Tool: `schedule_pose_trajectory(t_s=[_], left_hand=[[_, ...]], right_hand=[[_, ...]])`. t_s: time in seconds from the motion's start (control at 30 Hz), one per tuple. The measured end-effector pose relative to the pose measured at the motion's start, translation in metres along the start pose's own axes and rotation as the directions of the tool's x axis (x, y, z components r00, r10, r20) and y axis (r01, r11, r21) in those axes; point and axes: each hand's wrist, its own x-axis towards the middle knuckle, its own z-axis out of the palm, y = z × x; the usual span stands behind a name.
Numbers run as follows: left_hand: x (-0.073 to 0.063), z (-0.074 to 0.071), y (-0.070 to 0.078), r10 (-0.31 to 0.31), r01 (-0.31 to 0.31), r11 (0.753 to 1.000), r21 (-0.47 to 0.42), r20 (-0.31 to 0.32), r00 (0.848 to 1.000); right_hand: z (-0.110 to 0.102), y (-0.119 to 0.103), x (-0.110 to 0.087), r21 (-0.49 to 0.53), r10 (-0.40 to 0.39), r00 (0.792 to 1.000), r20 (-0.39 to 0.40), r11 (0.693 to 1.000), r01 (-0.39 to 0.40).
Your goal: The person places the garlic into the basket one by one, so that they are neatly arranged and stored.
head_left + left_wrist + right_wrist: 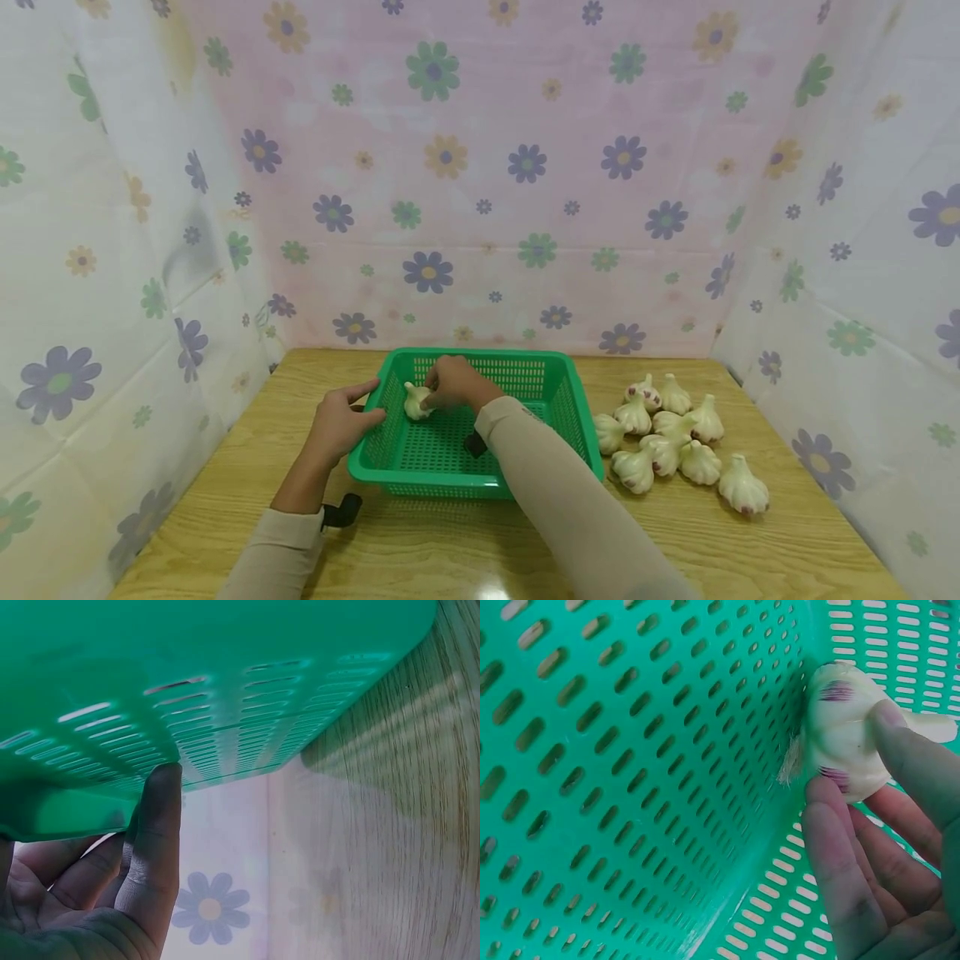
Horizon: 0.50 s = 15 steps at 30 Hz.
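Observation:
A green plastic basket (465,480) with slotted walls sits on the wooden table. At its left side my left hand (337,427) grips the rim, thumb over the edge. The left wrist view shows that hand's fingers (154,840) against the outer wall. My right hand (456,382) reaches inside, in the back left part of the basket. Between thumb and fingers it pinches a garlic bulb (847,731), pale with purple streaks and a tuft of roots. In the right wrist view the bulb's root end is close to the basket's slotted surface, its stem pointing away.
Several more garlic bulbs (667,446) lie in a loose cluster on the table (795,542), right of the basket. A flower-printed cloth (487,208) hangs behind and along both sides. Black wrist-worn pieces (343,510) show near both cuffs.

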Motion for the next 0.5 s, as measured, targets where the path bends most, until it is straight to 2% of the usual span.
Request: schedule_pose_trajectory(t_s=[0.23, 0.5], left_hand=[[-0.0011, -0.0002, 0.0009, 0.0, 0.0, 1.0, 0.0, -0.003, 1.0], [0.0003, 0.0008, 0.0001, 0.013, -0.013, 1.0, 0.002, -0.003, 1.0]], right_hand=[[0.0032, -0.0002, 0.0023, 0.02, -0.017, 0.999, -0.029, 1.0, 0.018], [0.0027, -0.0022, 0.0021, -0.019, 0.018, 0.999, -0.048, 1.0, -0.019]])
